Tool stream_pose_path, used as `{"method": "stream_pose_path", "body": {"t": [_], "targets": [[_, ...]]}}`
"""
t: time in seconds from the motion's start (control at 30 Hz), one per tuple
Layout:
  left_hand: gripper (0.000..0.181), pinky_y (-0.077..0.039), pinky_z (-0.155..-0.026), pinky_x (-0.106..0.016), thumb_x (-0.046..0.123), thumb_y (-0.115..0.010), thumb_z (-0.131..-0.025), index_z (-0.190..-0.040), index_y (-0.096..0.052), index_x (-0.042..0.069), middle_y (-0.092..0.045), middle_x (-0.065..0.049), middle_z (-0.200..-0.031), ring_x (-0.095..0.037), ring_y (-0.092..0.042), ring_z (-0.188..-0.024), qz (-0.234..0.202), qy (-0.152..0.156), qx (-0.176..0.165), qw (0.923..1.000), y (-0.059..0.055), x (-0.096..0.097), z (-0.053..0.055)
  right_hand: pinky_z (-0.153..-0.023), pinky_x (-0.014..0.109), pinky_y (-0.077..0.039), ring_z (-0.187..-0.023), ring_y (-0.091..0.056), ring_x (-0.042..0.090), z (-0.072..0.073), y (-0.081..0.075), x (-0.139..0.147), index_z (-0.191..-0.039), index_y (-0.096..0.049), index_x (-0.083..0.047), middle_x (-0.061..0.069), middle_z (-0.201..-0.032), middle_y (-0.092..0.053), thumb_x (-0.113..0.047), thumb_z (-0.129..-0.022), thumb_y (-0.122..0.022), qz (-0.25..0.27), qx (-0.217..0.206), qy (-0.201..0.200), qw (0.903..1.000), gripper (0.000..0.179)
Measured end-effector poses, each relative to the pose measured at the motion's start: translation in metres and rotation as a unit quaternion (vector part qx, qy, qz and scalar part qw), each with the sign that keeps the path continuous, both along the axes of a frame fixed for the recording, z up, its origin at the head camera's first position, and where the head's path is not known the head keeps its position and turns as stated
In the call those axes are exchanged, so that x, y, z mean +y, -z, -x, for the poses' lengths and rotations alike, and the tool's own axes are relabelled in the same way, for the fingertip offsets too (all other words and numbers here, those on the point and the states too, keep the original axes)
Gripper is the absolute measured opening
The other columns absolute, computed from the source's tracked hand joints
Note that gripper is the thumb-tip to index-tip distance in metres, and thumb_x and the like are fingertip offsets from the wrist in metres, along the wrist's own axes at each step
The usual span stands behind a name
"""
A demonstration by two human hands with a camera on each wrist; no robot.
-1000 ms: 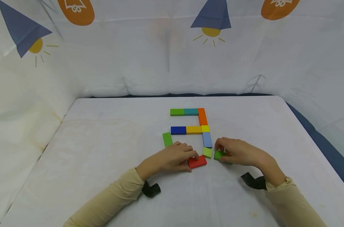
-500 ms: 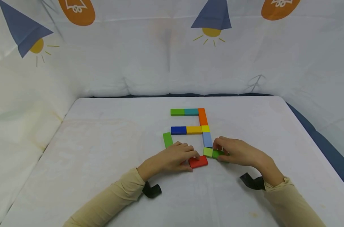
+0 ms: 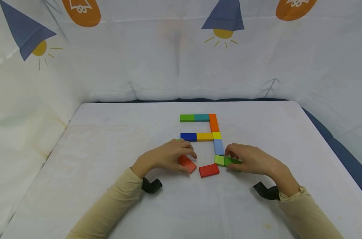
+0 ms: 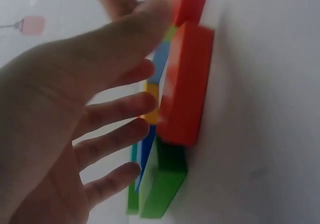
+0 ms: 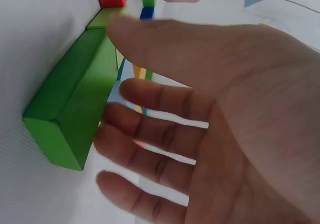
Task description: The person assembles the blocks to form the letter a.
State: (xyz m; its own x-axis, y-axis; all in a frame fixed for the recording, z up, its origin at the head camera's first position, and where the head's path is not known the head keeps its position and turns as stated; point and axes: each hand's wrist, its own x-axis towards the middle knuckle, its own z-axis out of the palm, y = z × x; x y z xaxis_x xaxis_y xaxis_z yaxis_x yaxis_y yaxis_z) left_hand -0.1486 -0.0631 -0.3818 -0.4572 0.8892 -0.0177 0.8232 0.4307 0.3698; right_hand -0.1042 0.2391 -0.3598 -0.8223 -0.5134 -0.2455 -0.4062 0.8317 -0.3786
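Note:
My left hand hovers over an orange-red block, fingers fairly straight and spread; its thumb overlaps the block's far end in the left wrist view. Just beyond lies a green block, mostly hidden by that hand in the head view. A red block lies right of the left hand, untouched. My right hand is around a darker green block, thumb on the near side and loosely extended fingers on the far side. This block's end meets a light green block.
Up from the light green block runs a light blue block, a yellow block and an orange block. Leftward rows hold an amber block, dark blue block, teal block and green block. All lie on a white table.
The left hand has moved left off the red block and uncovered the orange-red block. The darker green block has slid left against the light green one; the right hand has since stayed nearly still.

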Motion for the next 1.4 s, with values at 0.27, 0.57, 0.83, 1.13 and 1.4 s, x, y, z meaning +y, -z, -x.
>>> {"method": "stream_pose_path", "body": {"t": [0.27, 0.57, 0.83, 1.13, 1.4], "targets": [[0.039, -0.038, -0.098, -0.040, 0.040, -0.075, -0.078, -0.111, -0.065, 0.023, -0.056, 0.002, -0.114, -0.016, -0.047, -0.107, 0.010, -0.009, 0.002, 0.9999, -0.010, -0.012, 0.007, -0.072, 0.026, -0.048, -0.083, -0.052, 0.009, -0.001, 0.000, 0.002, -0.103, -0.059, -0.018, -0.010, -0.090, -0.056, -0.025, -0.079, -0.075, -0.004, -0.014, 0.000, 0.9999, 0.030], [0.030, -0.034, -0.103, -0.040, 0.037, -0.073, -0.082, -0.109, -0.067, 0.025, -0.057, 0.003, -0.110, -0.015, -0.048, -0.107, 0.019, -0.002, 0.001, 0.9998, -0.004, -0.008, 0.006, -0.071, 0.024, -0.047, -0.082, -0.051, 0.009, 0.000, 0.002, 0.001, -0.105, -0.059, -0.019, -0.011, -0.089, -0.055, -0.025, -0.080, -0.075, 0.001, -0.022, -0.005, 0.9998, 0.030], [0.029, -0.033, -0.104, -0.041, 0.038, -0.072, -0.082, -0.108, -0.067, 0.026, -0.057, 0.003, -0.111, -0.015, -0.048, -0.107, 0.017, -0.001, 0.002, 0.9999, -0.001, -0.007, 0.006, -0.069, 0.023, -0.046, -0.079, -0.051, 0.009, 0.001, 0.003, 0.000, -0.104, -0.058, -0.018, -0.010, -0.087, -0.054, -0.025, -0.081, -0.074, 0.000, -0.021, -0.008, 0.9998, 0.029], [0.031, -0.030, -0.107, -0.043, 0.035, -0.073, -0.082, -0.111, -0.068, 0.023, -0.061, 0.005, -0.108, -0.011, -0.053, -0.103, 0.016, 0.013, 0.002, 0.9998, -0.002, -0.005, 0.005, -0.069, 0.023, -0.046, -0.079, -0.050, 0.010, 0.001, 0.003, 0.000, -0.105, -0.059, -0.017, -0.009, -0.087, -0.054, -0.025, -0.081, -0.074, -0.002, -0.022, -0.005, 0.9997, 0.029], [0.031, -0.032, -0.107, -0.044, 0.033, -0.073, -0.083, -0.112, -0.068, 0.023, -0.065, 0.009, -0.106, -0.008, -0.055, -0.101, 0.015, 0.032, -0.001, 0.9994, 0.001, -0.002, 0.007, -0.069, 0.023, -0.046, -0.078, -0.049, 0.009, 0.002, 0.001, 0.001, -0.105, -0.059, -0.015, -0.008, -0.086, -0.054, -0.023, -0.081, -0.074, 0.004, -0.017, -0.014, 0.9998, 0.029]]}}
